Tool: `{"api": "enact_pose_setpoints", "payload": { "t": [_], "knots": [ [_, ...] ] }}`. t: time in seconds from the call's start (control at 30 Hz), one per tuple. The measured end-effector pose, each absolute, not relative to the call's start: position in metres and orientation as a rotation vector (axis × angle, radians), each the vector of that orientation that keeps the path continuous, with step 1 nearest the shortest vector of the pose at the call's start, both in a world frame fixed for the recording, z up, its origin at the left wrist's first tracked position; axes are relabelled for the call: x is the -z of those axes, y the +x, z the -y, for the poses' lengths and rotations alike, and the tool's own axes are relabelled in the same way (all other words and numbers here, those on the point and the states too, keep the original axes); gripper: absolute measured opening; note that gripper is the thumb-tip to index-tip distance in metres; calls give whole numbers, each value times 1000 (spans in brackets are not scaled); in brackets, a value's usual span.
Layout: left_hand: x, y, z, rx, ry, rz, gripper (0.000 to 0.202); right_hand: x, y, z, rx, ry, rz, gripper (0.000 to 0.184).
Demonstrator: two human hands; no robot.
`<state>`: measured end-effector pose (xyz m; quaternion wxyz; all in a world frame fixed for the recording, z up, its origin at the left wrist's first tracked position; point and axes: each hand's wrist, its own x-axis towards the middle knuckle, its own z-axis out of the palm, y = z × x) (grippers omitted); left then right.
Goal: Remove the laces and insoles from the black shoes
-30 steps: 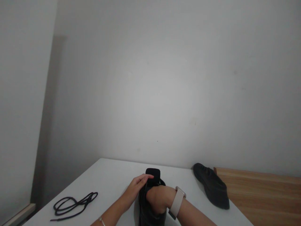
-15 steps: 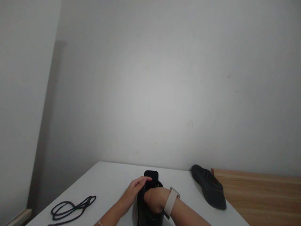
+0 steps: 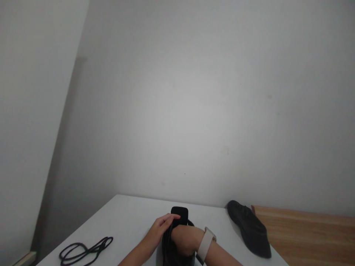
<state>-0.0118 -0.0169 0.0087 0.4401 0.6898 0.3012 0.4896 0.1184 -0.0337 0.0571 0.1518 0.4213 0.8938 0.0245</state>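
Observation:
A black shoe (image 3: 177, 236) stands on the white table (image 3: 130, 218) right in front of me, tongue pulled up toward the wall. My left hand (image 3: 159, 229) rests against the shoe's left side, fingers curled over the opening near the tongue. My right hand (image 3: 184, 240), with a pale watch strap on the wrist, reaches down into the shoe, so its fingers are hidden. A loose black shoelace (image 3: 84, 251) lies coiled on the table at the left, away from both hands.
A second black shoe (image 3: 249, 229) lies on its side at the table's right edge, by the wall. Beyond it is a wooden surface (image 3: 310, 236). Bare white walls close the table at the back and left.
The view has shifted slightly; both hands stay on the shoe in much the same grip. The lace and second shoe have not moved.

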Motion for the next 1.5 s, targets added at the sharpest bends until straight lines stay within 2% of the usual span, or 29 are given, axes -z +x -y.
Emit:
{"api": "enact_pose_setpoints", "payload": {
  "t": [0.1, 0.3, 0.37, 0.5, 0.57, 0.67, 0.87, 1.0, 1.13, 1.23, 1.4, 1.5],
  "knots": [
    [-8, -12, 15, -1221, 1694, -757, 45, -61, 122, 38, -63, 1226, -2572, 29],
    [-13, -12, 18, -1194, 1732, -692, 45, -79, 132, 50, 65, 1337, -2704, 18],
    [-14, -11, 19, -1195, 1732, -667, 46, -87, 140, 51, 249, 1444, -2802, 14],
    [-14, -10, 19, -1210, 1727, -645, 46, -101, 158, 47, 924, 1549, -2805, 9],
    [-13, -10, 18, -1215, 1732, -636, 46, -106, 164, 48, 1098, 1568, -2768, 11],
    [-10, -10, 15, -1224, 1737, -613, 47, -113, 164, 58, 917, 1509, -2888, 13],
    [-9, -11, 15, -1236, 1720, -721, 43, -118, 145, 80, 187, 1129, -2843, 40],
    [-10, -12, 17, -1219, 1722, -742, 42, -115, 128, 83, -74, 1154, -2612, 35],
    [-7, -12, 16, -1232, 1725, -749, 41, -109, 112, 84, -217, 1144, -2390, 35],
    [-5, -12, 14, -1240, 1728, -747, 42, -103, 105, 79, -193, 1023, -2320, 36],
    [-5, -13, 14, -1247, 1725, -748, 42, -86, 102, 60, -133, 938, -2386, 18],
    [-6, -13, 14, -1252, 1732, -749, 42, -77, 101, 53, -153, 933, -2362, 15]
  ]
}}
